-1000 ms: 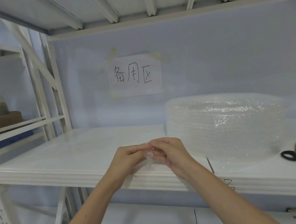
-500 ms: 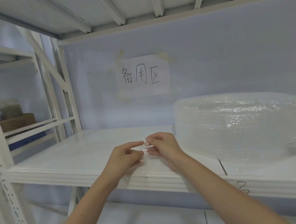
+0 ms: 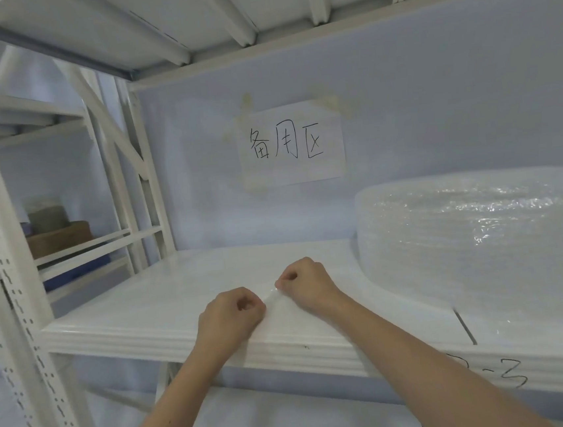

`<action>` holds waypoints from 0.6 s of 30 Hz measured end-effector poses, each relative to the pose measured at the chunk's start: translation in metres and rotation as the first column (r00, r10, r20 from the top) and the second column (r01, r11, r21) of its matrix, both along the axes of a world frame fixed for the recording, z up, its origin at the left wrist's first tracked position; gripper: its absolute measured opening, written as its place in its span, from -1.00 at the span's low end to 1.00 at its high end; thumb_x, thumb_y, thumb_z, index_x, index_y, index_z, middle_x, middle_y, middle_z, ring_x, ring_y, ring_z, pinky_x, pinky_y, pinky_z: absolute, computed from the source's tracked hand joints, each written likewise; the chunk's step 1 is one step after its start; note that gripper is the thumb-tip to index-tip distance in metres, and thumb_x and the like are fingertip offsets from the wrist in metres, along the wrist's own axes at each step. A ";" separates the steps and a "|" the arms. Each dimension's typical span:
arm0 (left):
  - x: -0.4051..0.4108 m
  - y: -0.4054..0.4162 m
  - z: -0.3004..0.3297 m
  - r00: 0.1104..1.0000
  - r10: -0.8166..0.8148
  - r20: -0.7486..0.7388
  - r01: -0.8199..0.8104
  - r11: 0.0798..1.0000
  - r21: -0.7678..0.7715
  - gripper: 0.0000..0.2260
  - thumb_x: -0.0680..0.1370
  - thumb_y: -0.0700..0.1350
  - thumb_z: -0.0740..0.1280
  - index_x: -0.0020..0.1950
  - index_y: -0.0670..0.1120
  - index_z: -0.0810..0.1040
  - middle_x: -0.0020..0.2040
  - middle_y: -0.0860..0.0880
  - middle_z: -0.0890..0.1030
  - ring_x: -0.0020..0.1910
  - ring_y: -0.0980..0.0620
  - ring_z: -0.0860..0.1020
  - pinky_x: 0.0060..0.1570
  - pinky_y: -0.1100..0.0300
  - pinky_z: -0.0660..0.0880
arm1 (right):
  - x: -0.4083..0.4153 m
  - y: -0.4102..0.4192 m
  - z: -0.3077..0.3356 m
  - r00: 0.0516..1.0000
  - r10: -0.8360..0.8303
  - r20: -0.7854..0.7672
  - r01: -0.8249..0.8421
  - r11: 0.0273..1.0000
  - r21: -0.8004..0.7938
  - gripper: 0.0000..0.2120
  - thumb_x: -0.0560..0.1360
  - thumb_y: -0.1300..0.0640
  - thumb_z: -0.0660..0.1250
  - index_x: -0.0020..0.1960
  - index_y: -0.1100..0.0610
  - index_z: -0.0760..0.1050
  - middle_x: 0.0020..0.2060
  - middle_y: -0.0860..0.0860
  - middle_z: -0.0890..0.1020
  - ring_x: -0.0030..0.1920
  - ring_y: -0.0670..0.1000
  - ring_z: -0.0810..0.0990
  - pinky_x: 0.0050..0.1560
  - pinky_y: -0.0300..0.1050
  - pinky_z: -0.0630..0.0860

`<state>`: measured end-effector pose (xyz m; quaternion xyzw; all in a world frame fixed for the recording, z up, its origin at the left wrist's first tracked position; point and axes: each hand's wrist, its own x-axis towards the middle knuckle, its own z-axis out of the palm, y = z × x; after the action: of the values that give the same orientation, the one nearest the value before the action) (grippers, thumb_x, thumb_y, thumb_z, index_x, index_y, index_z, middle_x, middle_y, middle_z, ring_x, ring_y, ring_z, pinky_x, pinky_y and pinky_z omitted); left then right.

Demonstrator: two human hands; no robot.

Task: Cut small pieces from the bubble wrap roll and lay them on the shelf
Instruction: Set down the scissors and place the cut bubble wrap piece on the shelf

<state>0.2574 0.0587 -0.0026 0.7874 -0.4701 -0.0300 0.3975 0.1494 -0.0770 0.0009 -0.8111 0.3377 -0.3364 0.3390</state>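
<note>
A small clear bubble wrap piece (image 3: 279,308) is stretched between both hands, low over the white shelf (image 3: 150,294) near its front edge. My left hand (image 3: 230,316) pinches its left corner with curled fingers. My right hand (image 3: 306,285) pinches the far right corner. The piece is nearly see-through against the shelf, and I cannot tell whether it touches the board. The big bubble wrap roll (image 3: 482,245) lies flat on the shelf to the right of my hands. The scissors are out of view.
A paper sign (image 3: 290,143) with handwritten characters is taped to the back wall. The upper shelf's underside (image 3: 186,23) hangs overhead. A white perforated upright (image 3: 9,291) stands at left, with a neighbouring rack holding boxes (image 3: 59,236) behind it.
The view swung left and closer, so the scissors left the frame. Both hands moved apart and lowered toward the shelf, spreading the crumpled piece out flat.
</note>
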 end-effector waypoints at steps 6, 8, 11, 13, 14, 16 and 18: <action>0.003 0.000 0.000 0.999 -0.020 -0.028 0.019 0.999 -0.047 -0.88 0.48 -0.06 0.38 -0.24 0.10 0.67 -0.24 0.16 0.69 -0.18 0.10 0.63 -0.04 0.06 0.59 | -0.001 0.000 -0.003 0.997 -0.046 -0.057 0.037 0.988 -0.151 -0.51 0.55 0.18 0.26 -0.45 0.08 0.09 -0.50 0.02 0.20 -0.42 0.06 0.16 -0.35 -0.10 0.15; 0.000 0.004 0.003 0.997 -0.030 -0.071 0.023 0.995 -0.095 -0.86 0.50 -0.09 0.39 -0.23 0.07 0.68 -0.25 0.15 0.70 -0.19 0.10 0.64 -0.05 0.04 0.61 | -0.014 0.007 0.001 0.999 -0.041 -0.026 0.036 0.982 -0.185 -0.54 0.57 0.18 0.23 -0.42 0.08 0.09 -0.48 0.04 0.19 -0.39 0.07 0.15 -0.35 -0.07 0.15; -0.007 0.011 0.011 0.994 -0.065 -0.083 0.048 0.979 -0.197 -0.85 0.53 -0.14 0.40 -0.22 0.02 0.68 -0.20 0.26 0.67 -0.14 0.07 0.64 -0.02 0.08 0.57 | -0.059 0.028 0.008 0.999 -0.031 -0.027 0.023 0.970 -0.243 -0.63 0.56 0.13 0.20 -0.35 0.31 0.41 -0.38 0.23 0.51 -0.33 0.23 0.41 -0.29 0.07 0.42; -0.020 0.015 0.017 0.988 -0.122 -0.096 0.088 0.951 -0.297 -0.87 0.54 -0.17 0.39 -0.17 -0.01 0.68 -0.17 0.19 0.69 -0.10 0.07 0.63 -0.05 0.20 0.52 | -0.110 0.043 0.014 0.999 -0.043 -0.003 0.041 0.962 -0.269 -0.63 0.56 0.07 0.19 -0.23 0.37 0.48 -0.31 0.22 0.60 -0.33 0.15 0.50 -0.25 0.00 0.48; -0.030 0.016 0.020 0.982 -0.156 -0.107 0.111 0.932 -0.345 -0.89 0.55 -0.17 0.38 -0.13 -0.05 0.69 -0.15 0.14 0.70 -0.08 0.07 0.63 -0.06 0.25 0.50 | -0.140 0.049 0.017 0.997 -0.070 0.027 0.074 0.962 -0.261 -0.60 0.55 0.04 0.21 -0.25 0.37 0.46 -0.34 0.24 0.58 -0.39 0.10 0.44 -0.31 -0.07 0.42; -0.053 0.014 0.026 0.965 -0.234 -0.119 0.168 0.899 -0.403 -0.90 0.57 -0.16 0.38 -0.07 -0.11 0.69 -0.07 0.10 0.70 -0.07 0.10 0.62 -0.06 0.30 0.48 | -0.205 0.060 0.018 0.980 -0.187 0.063 0.196 0.951 -0.237 -0.53 0.51 -0.02 0.23 -0.33 0.38 0.40 -0.34 0.33 0.55 -0.45 0.10 0.38 -0.37 -0.11 0.33; -0.080 0.006 0.029 0.935 -0.322 -0.146 0.237 0.878 -0.416 -0.90 0.57 -0.14 0.37 -0.05 -0.10 0.69 -0.05 0.10 0.69 -0.10 0.18 0.62 -0.07 0.32 0.47 | -0.262 0.063 0.016 0.922 -0.383 0.049 0.381 0.881 -0.280 -0.50 0.45 -0.09 0.21 -0.46 0.30 0.30 -0.43 0.33 0.50 -0.48 0.11 0.33 -0.39 -0.06 0.33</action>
<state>0.1773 0.0647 0.0260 0.6074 -0.5308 -0.0761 0.5861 -0.1128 -0.0137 0.0174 -0.7700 0.4403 -0.4384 0.1449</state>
